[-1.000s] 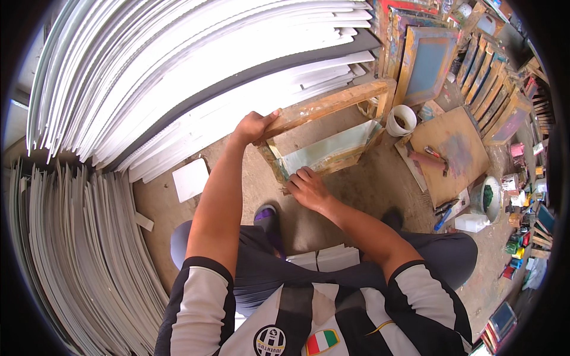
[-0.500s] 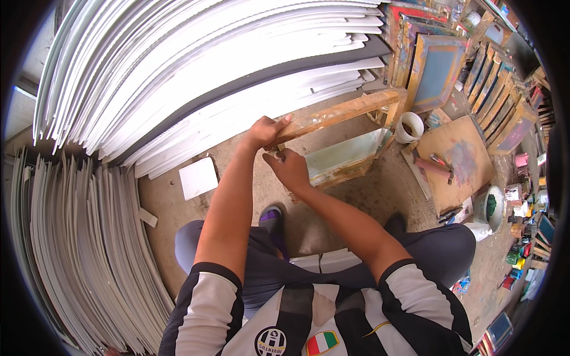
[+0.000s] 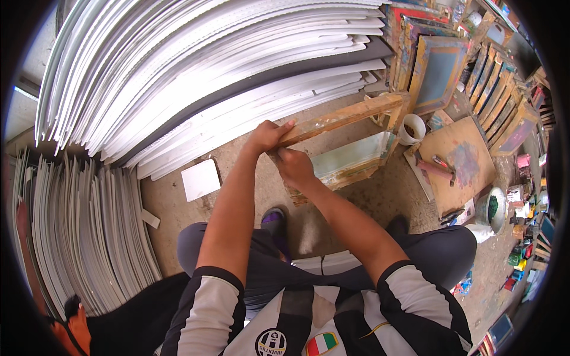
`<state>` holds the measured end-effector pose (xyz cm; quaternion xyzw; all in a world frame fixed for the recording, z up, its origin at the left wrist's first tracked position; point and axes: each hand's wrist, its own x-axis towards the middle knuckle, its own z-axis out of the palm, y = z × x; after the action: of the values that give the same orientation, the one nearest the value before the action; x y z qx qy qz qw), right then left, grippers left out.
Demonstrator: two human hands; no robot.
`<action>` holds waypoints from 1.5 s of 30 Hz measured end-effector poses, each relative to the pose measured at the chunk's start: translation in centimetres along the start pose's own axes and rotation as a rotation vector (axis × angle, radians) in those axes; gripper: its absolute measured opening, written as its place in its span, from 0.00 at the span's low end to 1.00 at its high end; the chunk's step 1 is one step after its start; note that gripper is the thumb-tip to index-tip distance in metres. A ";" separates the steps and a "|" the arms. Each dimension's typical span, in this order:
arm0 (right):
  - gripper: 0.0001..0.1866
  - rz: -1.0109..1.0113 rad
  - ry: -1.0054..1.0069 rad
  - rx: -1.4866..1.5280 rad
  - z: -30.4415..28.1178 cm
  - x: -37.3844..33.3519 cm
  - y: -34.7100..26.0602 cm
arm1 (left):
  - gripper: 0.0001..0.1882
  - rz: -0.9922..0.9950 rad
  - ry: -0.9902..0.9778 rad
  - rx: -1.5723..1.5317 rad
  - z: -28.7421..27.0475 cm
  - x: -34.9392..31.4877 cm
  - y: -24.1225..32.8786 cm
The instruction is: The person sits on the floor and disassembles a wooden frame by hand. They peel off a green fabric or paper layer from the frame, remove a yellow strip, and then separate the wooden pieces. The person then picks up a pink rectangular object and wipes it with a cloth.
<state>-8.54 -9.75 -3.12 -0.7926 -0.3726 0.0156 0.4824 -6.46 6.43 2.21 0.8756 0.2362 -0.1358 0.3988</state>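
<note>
Center: right hand [image 3: 295, 169] curled at left end of wood frame [image 3: 344, 118], grip unclear — left hand [image 3: 266, 136], just above, clamped on that corner. Its long axis points upper right — cup [image 3: 407, 140] and leaning screens [image 3: 437, 76] beyond.

White sheets [image 3: 237, 65]: we see them stacked beyond our left hand [image 3: 267, 136].
Grey-edged sheets [image 3: 89, 231]: we find these standing well left of it.
White square [image 3: 200, 180]: flat on the floor [image 3: 169, 207], left of our left hand, nearer us.
White bucket [image 3: 420, 125]: right of our right hand [image 3: 295, 167].
Brown board [image 3: 436, 137]: farther right, paint-smeared.
Bowl [image 3: 486, 222]: beyond the board, green inside.
Dark clothing [image 3: 136, 308]: another person's, low on our left.
</note>
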 end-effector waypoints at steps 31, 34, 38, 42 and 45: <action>0.12 -0.073 -0.275 -0.890 2.3 -3.3 4.0 | 0.38 0.035 0.131 0.752 2.0 -3.4 5.9; 0.10 -0.187 -0.191 -0.893 2.0 -4.0 5.1 | 0.33 0.018 0.144 0.754 2.1 -3.8 6.6; 0.07 -0.296 -0.224 -0.865 1.7 -6.1 6.8 | 0.35 0.001 0.154 0.762 2.2 -3.4 6.5; 0.08 -0.341 -0.254 -0.831 0.4 -12.0 9.7 | 0.36 -0.005 0.177 0.790 1.8 -2.3 6.2; 0.08 -0.331 -0.244 -0.811 -0.5 -12.8 10.2 | 0.35 -0.006 0.163 0.772 1.7 -2.3 6.1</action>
<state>-11.78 -20.49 -15.05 -0.8396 -0.5245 -0.1157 0.0816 -5.31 0.92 5.95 0.9684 0.2011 -0.1461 0.0197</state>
